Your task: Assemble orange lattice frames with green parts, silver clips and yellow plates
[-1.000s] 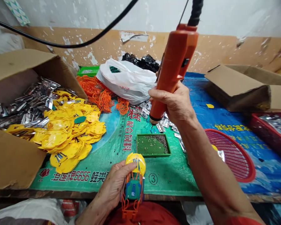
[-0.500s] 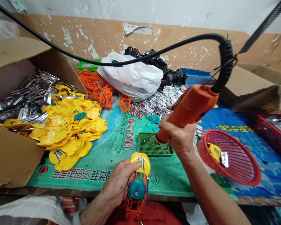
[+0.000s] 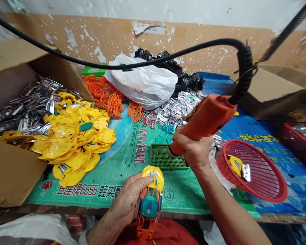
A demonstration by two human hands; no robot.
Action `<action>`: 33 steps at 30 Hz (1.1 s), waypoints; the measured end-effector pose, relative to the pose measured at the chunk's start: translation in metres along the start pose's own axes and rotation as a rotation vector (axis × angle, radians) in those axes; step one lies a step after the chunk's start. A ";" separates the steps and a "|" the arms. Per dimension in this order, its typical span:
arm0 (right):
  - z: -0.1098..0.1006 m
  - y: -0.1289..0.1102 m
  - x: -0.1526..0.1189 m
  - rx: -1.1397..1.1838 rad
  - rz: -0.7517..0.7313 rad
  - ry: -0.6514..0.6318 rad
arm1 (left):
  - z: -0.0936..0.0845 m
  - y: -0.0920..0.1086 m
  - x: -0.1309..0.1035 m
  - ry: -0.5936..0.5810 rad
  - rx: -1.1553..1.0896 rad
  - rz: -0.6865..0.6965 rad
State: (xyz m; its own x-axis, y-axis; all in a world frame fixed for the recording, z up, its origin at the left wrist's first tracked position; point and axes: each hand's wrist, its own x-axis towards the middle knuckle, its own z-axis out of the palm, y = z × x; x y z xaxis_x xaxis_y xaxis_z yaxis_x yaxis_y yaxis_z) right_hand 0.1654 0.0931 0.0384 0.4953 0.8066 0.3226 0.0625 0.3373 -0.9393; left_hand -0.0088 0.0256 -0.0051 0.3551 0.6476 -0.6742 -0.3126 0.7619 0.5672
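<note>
My left hand [image 3: 131, 194] is closed round a toy car body [image 3: 149, 207] with an orange frame, a green middle and a yellow front panel [image 3: 153, 177]; the thumb presses on the yellow panel. In my right hand [image 3: 195, 149] is an orange electric screwdriver [image 3: 206, 117], gripped with its nose pointing down and to the left. That nose is over the green tray [image 3: 153, 166] of small screws, and its bit tip cannot be made out. Several teal plastic parts [image 3: 164, 137] lie just behind the tray.
Yellow panels [image 3: 73, 136] spill from a cardboard box [image 3: 12, 173] of shiny strips on the left. Orange frames [image 3: 102, 95], a white bag [image 3: 145, 85], black parts [image 3: 191, 83] and silver pieces [image 3: 178, 107] lie behind. A red basket [image 3: 283, 183] stands right; a black cable [image 3: 132, 66] hangs across.
The view has shifted slightly. Both hands keep their hold, and the screwdriver's nose stays over the screw tray, its body tipped a touch lower.
</note>
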 end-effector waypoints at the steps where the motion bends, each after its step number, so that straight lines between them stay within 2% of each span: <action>1: 0.000 0.000 0.000 -0.008 0.000 0.001 | 0.001 0.001 0.000 0.001 0.003 0.000; 6: 0.001 -0.005 -0.003 -0.058 0.009 0.029 | 0.002 0.002 -0.002 0.000 0.016 0.003; 16: 0.000 -0.003 -0.002 0.009 -0.010 -0.008 | 0.002 0.001 -0.001 -0.043 0.010 -0.001; 21: -0.006 -0.003 0.005 0.027 -0.024 0.006 | 0.003 -0.001 0.002 -0.005 0.014 0.007; 28: -0.009 -0.041 -0.003 0.271 0.037 -0.069 | 0.008 0.000 0.001 0.007 -0.013 -0.008; 33: -0.011 -0.062 -0.019 0.391 0.065 -0.197 | 0.011 -0.001 0.002 -0.027 -0.039 -0.004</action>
State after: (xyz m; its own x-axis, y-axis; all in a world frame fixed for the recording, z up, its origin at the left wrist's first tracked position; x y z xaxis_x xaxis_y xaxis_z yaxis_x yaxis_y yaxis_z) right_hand 0.1611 0.0515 0.0895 0.3105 0.8967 0.3156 -0.3147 0.4102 -0.8560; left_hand 0.0017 0.0263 -0.0017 0.3796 0.6450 -0.6632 -0.3453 0.7639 0.5452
